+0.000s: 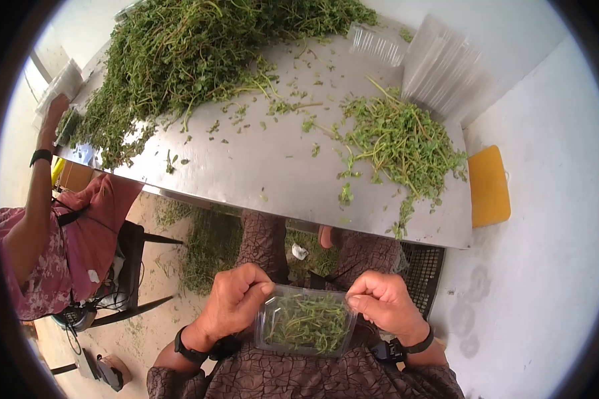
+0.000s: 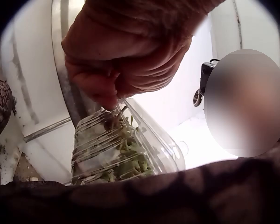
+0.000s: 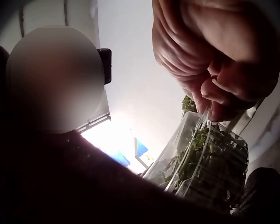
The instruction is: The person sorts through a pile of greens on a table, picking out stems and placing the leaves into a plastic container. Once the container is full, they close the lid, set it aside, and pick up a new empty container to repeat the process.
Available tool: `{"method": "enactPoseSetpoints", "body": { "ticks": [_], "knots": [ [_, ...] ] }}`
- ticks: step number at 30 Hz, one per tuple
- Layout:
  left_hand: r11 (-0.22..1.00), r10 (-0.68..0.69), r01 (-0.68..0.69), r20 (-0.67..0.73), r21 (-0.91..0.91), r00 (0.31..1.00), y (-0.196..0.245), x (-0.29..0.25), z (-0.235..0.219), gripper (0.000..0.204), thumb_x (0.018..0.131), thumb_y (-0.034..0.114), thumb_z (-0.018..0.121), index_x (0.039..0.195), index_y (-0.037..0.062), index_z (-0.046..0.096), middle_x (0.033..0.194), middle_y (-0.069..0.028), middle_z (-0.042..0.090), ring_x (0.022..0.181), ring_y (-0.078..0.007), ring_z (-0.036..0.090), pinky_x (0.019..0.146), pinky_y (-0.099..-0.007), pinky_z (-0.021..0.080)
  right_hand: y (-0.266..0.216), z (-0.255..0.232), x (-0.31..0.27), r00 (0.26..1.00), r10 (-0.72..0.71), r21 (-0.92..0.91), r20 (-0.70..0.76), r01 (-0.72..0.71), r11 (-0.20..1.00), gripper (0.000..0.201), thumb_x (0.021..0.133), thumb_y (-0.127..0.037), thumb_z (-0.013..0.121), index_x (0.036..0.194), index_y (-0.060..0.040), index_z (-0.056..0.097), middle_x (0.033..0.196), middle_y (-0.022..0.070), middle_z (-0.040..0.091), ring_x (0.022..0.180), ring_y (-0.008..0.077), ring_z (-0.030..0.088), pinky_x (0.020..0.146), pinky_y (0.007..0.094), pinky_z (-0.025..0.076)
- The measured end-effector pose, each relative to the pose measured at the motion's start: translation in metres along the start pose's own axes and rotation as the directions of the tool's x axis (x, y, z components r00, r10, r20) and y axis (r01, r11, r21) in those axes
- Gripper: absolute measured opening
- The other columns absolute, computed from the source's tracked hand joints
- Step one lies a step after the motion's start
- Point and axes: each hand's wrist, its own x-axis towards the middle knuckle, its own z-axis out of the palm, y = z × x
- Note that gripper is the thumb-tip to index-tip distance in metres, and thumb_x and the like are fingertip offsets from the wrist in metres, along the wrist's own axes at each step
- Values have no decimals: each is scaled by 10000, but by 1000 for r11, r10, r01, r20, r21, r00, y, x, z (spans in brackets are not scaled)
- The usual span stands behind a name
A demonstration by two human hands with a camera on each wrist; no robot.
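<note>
A clear plastic clamshell box [image 1: 306, 322] packed with green leafy stems [image 1: 311, 324] is held over the lap, its lid down over the greens. My left hand [image 1: 236, 300] pinches the box's upper left corner between thumb and curled fingers. At the opposite corner, my right hand [image 1: 387, 302] pinches the rim the same way. In the left wrist view the ribbed side of the box [image 2: 107, 149] hangs below the pinching fingers. The right wrist view shows the two rims of the box [image 3: 196, 154] meeting under the thumb and fingertip.
A metal table [image 1: 246, 159] stands ahead, bearing a big heap of greens [image 1: 180, 60] and a smaller pile [image 1: 399, 139]. Stacked clear boxes [image 1: 442, 70] stand at its back right. Another person's arm [image 1: 43, 153] reaches in at left. A black crate [image 1: 419, 276] sits below the table.
</note>
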Motion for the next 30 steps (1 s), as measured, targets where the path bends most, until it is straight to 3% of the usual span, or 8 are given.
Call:
{"method": "enactPoseSetpoints", "body": {
  "ticks": [9,12,20,30],
  "knots": [
    [998,-55,55,-35,2,998,-3,-2,0,56,868,57,640,853,17,603,709,-86,627,617,-170,607,561,-299,476,-8,1,0,988,157,101,3,-157,983,80,927,-82,616,935,-4,630,734,-19,603,595,17,516,515,194,421],
    [997,-46,44,-35,-57,998,-1,-3,0,84,919,56,592,844,20,582,712,5,568,563,-46,496,514,-216,410,-10,-1,-1,992,121,57,16,-122,991,126,936,-100,606,997,7,632,753,-8,613,612,22,548,535,188,463],
    [985,-132,132,5,-110,991,6,-1,0,23,906,16,574,900,14,597,720,7,572,572,-38,496,520,-205,404,-14,-4,0,990,139,-1,-2,-139,990,152,914,-56,582,1019,43,631,765,26,641,597,37,566,532,200,476],
    [967,-180,186,50,-174,982,9,3,-3,165,860,-29,546,983,-2,652,768,15,616,612,-29,502,545,-198,406,-14,-3,3,998,62,-21,8,-62,998,116,862,30,551,955,49,618,708,12,619,581,26,535,498,207,413]
  ]
}}
